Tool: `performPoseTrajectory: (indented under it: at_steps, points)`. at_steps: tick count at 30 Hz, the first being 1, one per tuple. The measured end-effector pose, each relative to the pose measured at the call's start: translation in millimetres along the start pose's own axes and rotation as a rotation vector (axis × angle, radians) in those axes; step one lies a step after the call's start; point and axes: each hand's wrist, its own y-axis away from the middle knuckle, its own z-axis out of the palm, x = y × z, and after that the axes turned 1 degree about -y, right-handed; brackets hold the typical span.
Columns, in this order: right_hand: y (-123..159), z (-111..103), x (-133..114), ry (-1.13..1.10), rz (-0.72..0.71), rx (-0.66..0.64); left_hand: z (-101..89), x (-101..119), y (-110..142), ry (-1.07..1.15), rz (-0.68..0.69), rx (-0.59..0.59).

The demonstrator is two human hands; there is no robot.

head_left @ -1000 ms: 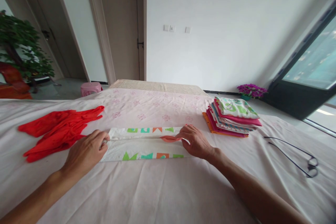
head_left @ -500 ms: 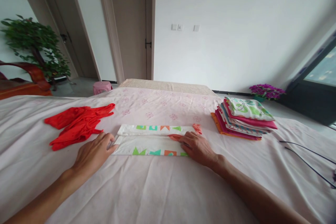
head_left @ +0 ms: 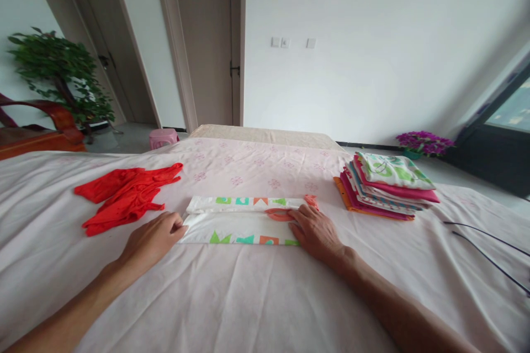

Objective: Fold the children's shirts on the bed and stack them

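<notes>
Spread across the bed in front of me is a white shirt (head_left: pixel 240 226) with green, teal and orange print, folded into a long flat strip. My left hand (head_left: pixel 156 236) pinches its left end between thumb and curled fingers. At the other end, my right hand (head_left: pixel 318 231) grips the cloth beside the orange neckline (head_left: pixel 276 214), its fingertips partly hidden. A bit of orange trim (head_left: pixel 311 201) sticks out just beyond the right fingers. Left of the shirt lies a crumpled red garment (head_left: pixel 126 196) with thin straps, touched by neither hand.
A stack of folded clothes (head_left: pixel 387 187) stands on the right of the pale bedsheet (head_left: pixel 232 298). Two thin black cords or rods (head_left: pixel 488 251) lie near the right edge. Beyond the bed are a pink stool (head_left: pixel 163 138), a potted plant (head_left: pixel 58 77), a wooden chair (head_left: pixel 62 127) and purple flowers (head_left: pixel 424 143).
My left fingers have closed more tightly on the shirt's left end. My right hand has shifted slightly right, showing more of the orange neckline. The view has moved a little.
</notes>
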Motion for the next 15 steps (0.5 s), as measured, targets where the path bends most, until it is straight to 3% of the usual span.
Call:
performPoseTrajectory:
  at_steps: [6, 15]
  points:
    - [2, -1, 1, 0.009, 0.028, -0.001, 10.6, -3, -2, 0.175, 0.026, 0.04]
    - [7, -7, 2, 0.041, 0.211, -0.043, 19.6, -23, -15, 0.519, -0.011, -0.139]
